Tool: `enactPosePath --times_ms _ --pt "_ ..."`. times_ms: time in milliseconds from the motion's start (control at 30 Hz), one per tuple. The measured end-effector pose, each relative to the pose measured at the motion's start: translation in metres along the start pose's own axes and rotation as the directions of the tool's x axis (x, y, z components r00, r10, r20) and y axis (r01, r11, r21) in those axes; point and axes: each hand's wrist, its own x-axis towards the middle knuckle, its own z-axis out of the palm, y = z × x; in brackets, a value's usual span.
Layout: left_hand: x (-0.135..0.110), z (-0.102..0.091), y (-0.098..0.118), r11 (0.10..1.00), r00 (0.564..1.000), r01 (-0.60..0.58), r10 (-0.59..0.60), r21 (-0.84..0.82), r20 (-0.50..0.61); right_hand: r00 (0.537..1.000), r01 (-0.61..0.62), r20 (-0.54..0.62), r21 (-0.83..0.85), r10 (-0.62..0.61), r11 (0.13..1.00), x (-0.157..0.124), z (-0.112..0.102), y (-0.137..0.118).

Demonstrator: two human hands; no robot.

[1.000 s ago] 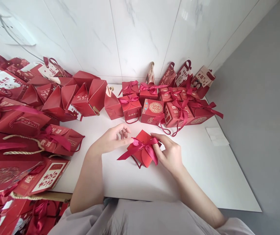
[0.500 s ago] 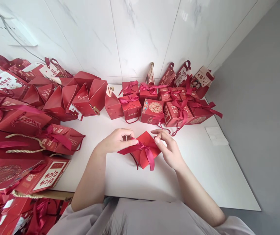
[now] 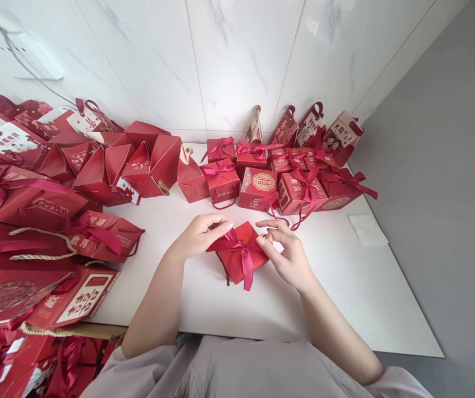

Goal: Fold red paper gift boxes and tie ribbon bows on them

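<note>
A small red gift box [image 3: 235,266] sits in front of me on the white tabletop, its folded top facing up. Across that top lies a bow of magenta ribbon [image 3: 247,267], one tail hanging over the near side. My left hand [image 3: 199,235] pinches the bow's left loop between thumb and finger. On the other side my right hand [image 3: 289,253] has thumb and forefinger closed at the right part of the ribbon, the other fingers loosely curled. A dark red cord hangs from the box's left side.
Finished-looking red boxes with bows [image 3: 303,190] stand along the tiled wall, with small handled bags [image 3: 344,138] behind. More red boxes [image 3: 104,171] crowd the left side. A white paper square [image 3: 368,230] lies near the tabletop's right edge, beside the grey wall.
The bow has shifted and the box has turned slightly. My right thumb has moved left, closer to the knot; my left hand has moved a little up and right.
</note>
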Motion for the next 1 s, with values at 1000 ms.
enactPosePath --times_ms 1000 --pt "-0.0038 -0.0007 -0.0054 0.837 0.975 -0.181 0.223 0.517 -0.02 0.996 0.083 0.05 -0.065 -0.08 0.994 0.0057 -0.0039 0.0028"
